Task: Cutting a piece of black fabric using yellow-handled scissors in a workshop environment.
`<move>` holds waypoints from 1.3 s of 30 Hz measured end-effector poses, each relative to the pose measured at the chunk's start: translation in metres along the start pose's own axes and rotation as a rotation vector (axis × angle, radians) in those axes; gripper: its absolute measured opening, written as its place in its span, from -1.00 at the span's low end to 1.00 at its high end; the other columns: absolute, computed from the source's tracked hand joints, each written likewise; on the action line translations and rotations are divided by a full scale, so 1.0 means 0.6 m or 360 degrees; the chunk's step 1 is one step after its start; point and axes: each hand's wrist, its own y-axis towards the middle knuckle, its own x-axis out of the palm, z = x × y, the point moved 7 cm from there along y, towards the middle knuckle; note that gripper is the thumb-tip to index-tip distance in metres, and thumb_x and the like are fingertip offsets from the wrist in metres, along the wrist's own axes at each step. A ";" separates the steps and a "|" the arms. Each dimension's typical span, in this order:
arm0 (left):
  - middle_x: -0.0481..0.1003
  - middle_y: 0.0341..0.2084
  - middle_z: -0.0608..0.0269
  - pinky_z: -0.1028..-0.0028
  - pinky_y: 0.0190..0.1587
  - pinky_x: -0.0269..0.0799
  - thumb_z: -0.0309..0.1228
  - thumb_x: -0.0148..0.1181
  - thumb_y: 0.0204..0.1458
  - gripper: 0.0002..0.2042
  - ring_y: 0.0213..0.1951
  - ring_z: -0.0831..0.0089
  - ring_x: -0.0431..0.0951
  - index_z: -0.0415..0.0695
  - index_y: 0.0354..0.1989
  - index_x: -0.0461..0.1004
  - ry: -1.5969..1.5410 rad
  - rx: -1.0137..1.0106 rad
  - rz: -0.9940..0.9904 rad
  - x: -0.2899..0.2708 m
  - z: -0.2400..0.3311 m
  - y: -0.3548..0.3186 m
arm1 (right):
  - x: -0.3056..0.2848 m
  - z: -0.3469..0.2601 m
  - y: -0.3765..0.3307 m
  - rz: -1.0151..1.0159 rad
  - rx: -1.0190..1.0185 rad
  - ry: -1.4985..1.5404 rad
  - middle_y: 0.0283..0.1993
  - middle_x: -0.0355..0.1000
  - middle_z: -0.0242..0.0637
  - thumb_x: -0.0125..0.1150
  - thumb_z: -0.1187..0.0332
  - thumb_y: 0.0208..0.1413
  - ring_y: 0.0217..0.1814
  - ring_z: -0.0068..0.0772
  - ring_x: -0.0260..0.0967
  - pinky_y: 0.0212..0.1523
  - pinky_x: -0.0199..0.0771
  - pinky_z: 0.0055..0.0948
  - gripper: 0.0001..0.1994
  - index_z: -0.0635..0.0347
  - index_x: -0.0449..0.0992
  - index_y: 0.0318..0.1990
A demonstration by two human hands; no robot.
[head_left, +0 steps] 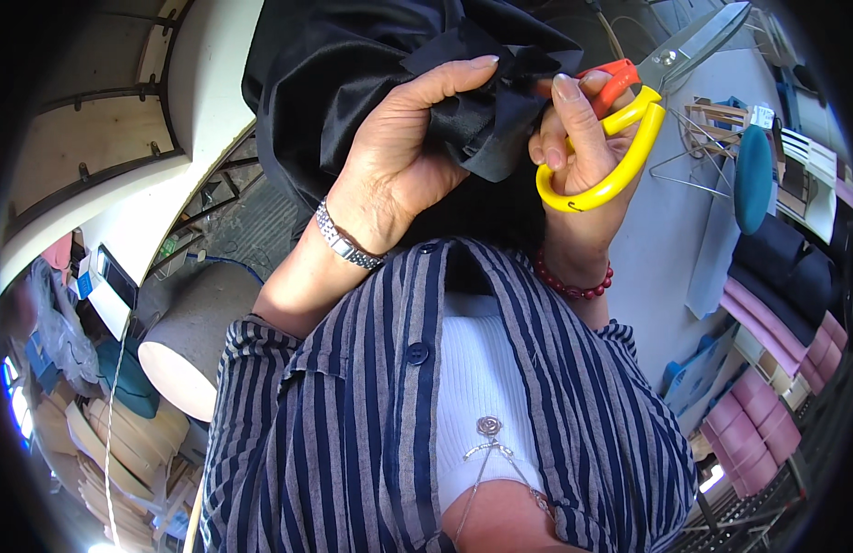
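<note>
Glossy black fabric [330,106] hangs in folds at the top middle, in front of my body. My left hand [403,143] is closed around a bunched part of it, with the thumb on top. To its right, my right hand [583,152] holds a pair of scissors [620,180] with one red and one yellow handle loop. The steel blades point up and right, away from the cloth, and look nearly together. My right fingertips are close to the bunched edge of the fabric; whether they pinch it I cannot tell.
A curved pale panel [201,101] rises at the left, above a grey cylinder [201,323]. Beige curved pieces [122,452] are stacked at lower left. On the right are a pale table surface [671,217], a teal oval pad [754,180] and pink padded pieces [749,424].
</note>
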 end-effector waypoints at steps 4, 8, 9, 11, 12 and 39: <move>0.52 -0.33 0.23 0.30 -0.10 0.47 -0.46 0.26 -0.08 -0.80 -0.24 0.39 0.53 -0.15 -0.26 0.47 -0.0032 -0.0024 0.0029 -0.001 -0.003 -0.001 | -0.002 -0.002 -0.017 -0.0021 0.0093 -0.0165 -0.58 0.33 -0.36 0.19 0.31 0.06 -0.76 -0.62 0.25 -0.70 0.25 -0.71 -0.77 0.24 0.32 -0.27; 0.52 -0.32 0.23 0.29 -0.09 0.46 -0.46 0.26 -0.08 -0.80 -0.23 0.39 0.52 -0.15 -0.26 0.47 -0.0056 -0.0055 0.0027 0.006 -0.009 0.000 | -0.001 -0.004 -0.048 -0.0282 0.0229 0.0076 -0.50 0.29 -0.38 0.18 0.31 0.07 -0.72 -0.64 0.26 -0.67 0.26 -0.75 -0.76 0.22 0.30 -0.23; 0.52 -0.33 0.23 0.30 -0.09 0.45 -0.46 0.26 -0.08 -0.81 -0.23 0.40 0.52 -0.15 -0.26 0.47 -0.0060 -0.0065 -0.0026 0.014 -0.010 -0.001 | 0.000 0.000 -0.054 -0.0362 0.0198 0.0036 -0.50 0.28 -0.39 0.20 0.28 0.06 -0.72 -0.65 0.25 -0.67 0.24 -0.77 -0.74 0.22 0.30 -0.23; 0.52 -0.33 0.24 0.30 -0.10 0.45 -0.46 0.26 -0.08 -0.81 -0.23 0.40 0.52 -0.15 -0.26 0.47 -0.0059 -0.0083 -0.0081 0.024 -0.012 -0.004 | -0.008 0.000 -0.069 -0.0326 0.0185 -0.0254 -0.49 0.24 -0.43 0.27 -0.04 -0.09 -0.67 -0.72 0.21 -0.64 0.19 -0.77 -0.49 0.24 0.30 -0.27; 0.53 -0.33 0.24 0.30 -0.10 0.44 -0.46 0.26 -0.08 -0.80 -0.24 0.41 0.52 -0.15 -0.26 0.47 -0.0052 -0.0071 -0.0049 0.023 -0.012 -0.006 | -0.002 -0.003 -0.071 -0.0353 0.0101 -0.0441 -0.48 0.24 -0.43 0.27 -0.15 -0.15 -0.66 -0.74 0.19 -0.63 0.17 -0.76 -0.40 0.25 0.29 -0.28; 0.55 -0.34 0.28 0.32 -0.06 0.40 -0.44 0.25 -0.06 -0.85 -0.24 0.40 0.54 -0.11 -0.29 0.50 -0.0114 -0.0007 0.0020 0.021 -0.019 0.013 | -0.036 0.032 -0.165 -0.0426 0.0438 -0.0868 -0.71 0.17 -0.40 -0.18 -0.51 -0.26 -0.74 -0.62 0.11 -0.67 0.10 -0.70 -0.21 0.23 0.28 -0.54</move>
